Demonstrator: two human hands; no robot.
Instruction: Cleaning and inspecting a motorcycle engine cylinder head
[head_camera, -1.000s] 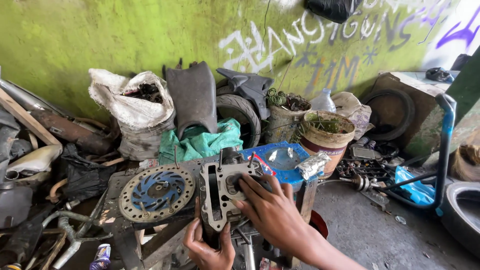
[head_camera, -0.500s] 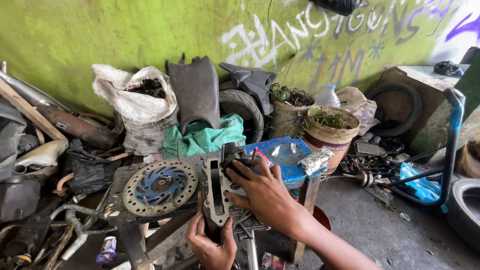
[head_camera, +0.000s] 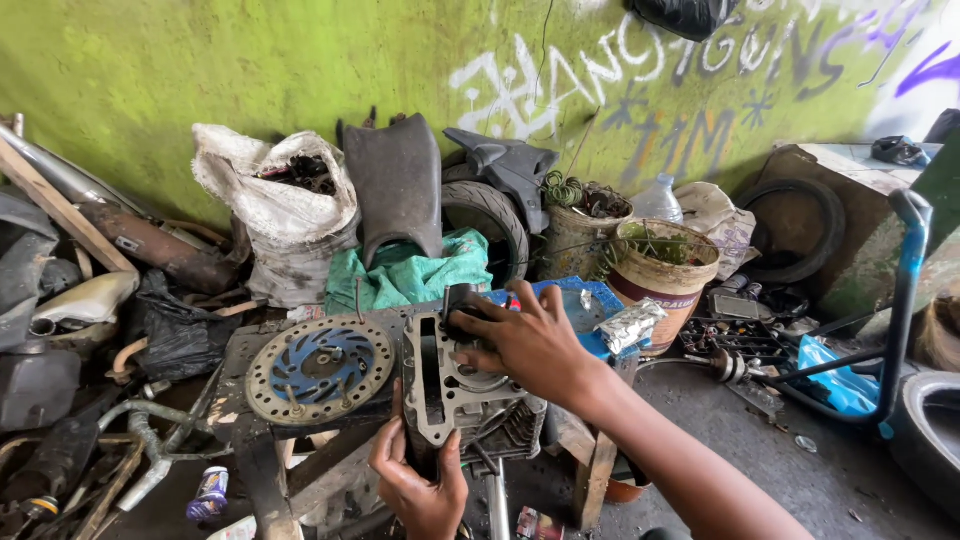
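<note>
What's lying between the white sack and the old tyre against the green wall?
In the head view, a dark motorcycle seat stands upright between the white sack and the tyre, with a crumpled green cloth bunched at its foot.

grey metal engine cylinder block (head_camera: 450, 385), upright, open bore, on cluttered bench

Lime-green wall (head_camera: 200, 70) scrawled with white and purple graffiti, grey concrete floor (head_camera: 780, 480) strewn with scrap, flat daylight throughout
</note>
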